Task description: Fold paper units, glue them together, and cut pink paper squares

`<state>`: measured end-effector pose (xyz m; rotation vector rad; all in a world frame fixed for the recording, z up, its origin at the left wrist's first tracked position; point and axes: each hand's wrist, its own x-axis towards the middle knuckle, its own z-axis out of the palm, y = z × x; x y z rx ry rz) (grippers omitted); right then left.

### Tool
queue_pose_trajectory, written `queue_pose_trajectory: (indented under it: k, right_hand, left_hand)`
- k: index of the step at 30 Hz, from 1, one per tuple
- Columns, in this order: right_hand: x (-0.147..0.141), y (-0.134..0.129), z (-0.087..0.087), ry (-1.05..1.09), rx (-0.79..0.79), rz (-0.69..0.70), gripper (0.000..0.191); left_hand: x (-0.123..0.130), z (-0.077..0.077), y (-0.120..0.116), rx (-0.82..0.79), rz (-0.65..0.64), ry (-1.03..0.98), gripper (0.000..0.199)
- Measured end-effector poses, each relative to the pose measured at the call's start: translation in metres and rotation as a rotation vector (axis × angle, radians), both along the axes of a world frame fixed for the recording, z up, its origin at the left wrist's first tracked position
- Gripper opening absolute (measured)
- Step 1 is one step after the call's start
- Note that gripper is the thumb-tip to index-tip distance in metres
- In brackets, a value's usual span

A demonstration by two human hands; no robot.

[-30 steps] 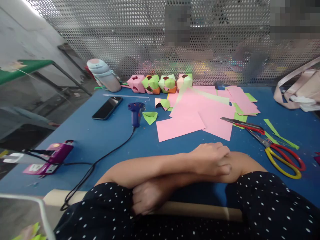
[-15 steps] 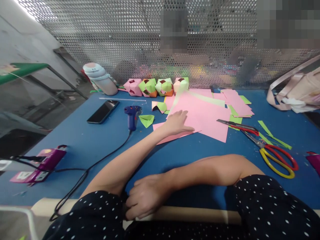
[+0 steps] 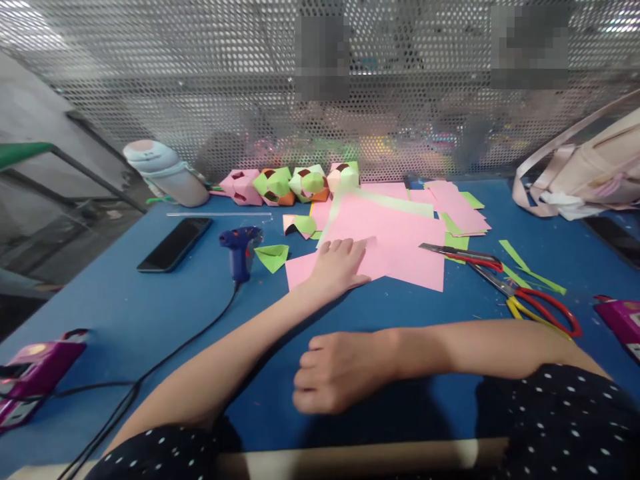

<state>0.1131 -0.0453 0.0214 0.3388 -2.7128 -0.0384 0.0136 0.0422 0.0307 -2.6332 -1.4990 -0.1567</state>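
Observation:
Pink paper sheets [image 3: 400, 233] lie in a loose stack at the middle of the table, a pale green sheet [image 3: 420, 208] showing beneath. My left hand [image 3: 340, 267] rests palm down on the sheets' near left part, fingers stretched forward and thumb apart. Nearer me, my right hand [image 3: 333, 373] is a loose fist over the blue tabletop, with nothing visible in it. Left of the paper are a folded green piece [image 3: 273, 257], a curled pink-and-green piece [image 3: 299, 227] and a blue glue gun [image 3: 241, 253].
Several folded paper shapes [image 3: 275, 185] line the back beside a bottle [image 3: 167, 175]. A phone [image 3: 175, 245] lies at left. Red-and-yellow scissors [image 3: 543, 308], a utility knife [image 3: 463, 256] and green strips [image 3: 533, 270] are at right. The glue gun's cord [image 3: 187, 344] crosses the left side.
My right hand has moved forward from the table's near edge onto the tabletop. My left hand has drawn slightly back toward me on the paper. The view has turned a little right.

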Motion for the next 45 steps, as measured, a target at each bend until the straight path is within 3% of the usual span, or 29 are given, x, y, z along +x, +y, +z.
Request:
queue_pose_trajectory:
  k: [3, 6, 11, 12, 14, 24, 31, 33, 36, 40, 45]
  right_hand:
    - [0.055, 0.014, 0.013, -0.126, 0.045, -0.193, 0.02]
    - [0.113, 0.035, 0.018, -0.188, -0.04, -0.515, 0.015]
    - [0.207, 0.08, 0.002, -0.097, -0.011, -1.299, 0.024]
    - [0.221, 0.087, -0.002, -0.111, 0.002, -1.422, 0.024]
    - [0.239, 0.098, -0.01, -0.185, -0.019, -1.537, 0.026]
    - [0.247, 0.1, -0.026, -0.145, -0.093, -1.435, 0.032]
    - [0.266, 0.098, -0.016, -0.17, -0.183, -1.481, 0.029]
    - [0.261, 0.092, -0.009, -0.08, -0.21, -1.468, 0.033]
    - [0.247, 0.081, -0.001, 0.031, -0.296, -1.343, 0.038]
    - [0.224, 0.066, 0.001, -0.028, -0.344, -1.198, 0.036]
    - [0.207, 0.059, -0.002, -0.128, -0.303, -1.176, 0.035]
  left_hand:
    - [-0.007, -0.011, -0.003, 0.071, -0.052, -0.027, 0.058]
    - [-0.017, -0.022, -0.005, 0.127, -0.128, -0.105, 0.058]
    - [-0.028, -0.036, -0.006, 0.216, -0.164, -0.215, 0.041]
    - [-0.029, -0.038, -0.006, 0.224, -0.164, -0.229, 0.037]
    - [-0.03, -0.041, -0.005, 0.229, -0.171, -0.263, 0.03]
    - [-0.033, -0.041, -0.007, 0.233, -0.232, -0.42, 0.028]
    - [-0.034, -0.043, -0.006, 0.22, -0.236, -0.475, 0.028]
    - [-0.034, -0.042, -0.007, 0.22, -0.229, -0.465, 0.029]
    - [-0.033, -0.039, -0.007, 0.218, -0.231, -0.427, 0.028]
    - [-0.031, -0.033, -0.005, 0.229, -0.248, -0.399, 0.025]
    - [-0.03, -0.03, -0.004, 0.234, -0.253, -0.403, 0.024]
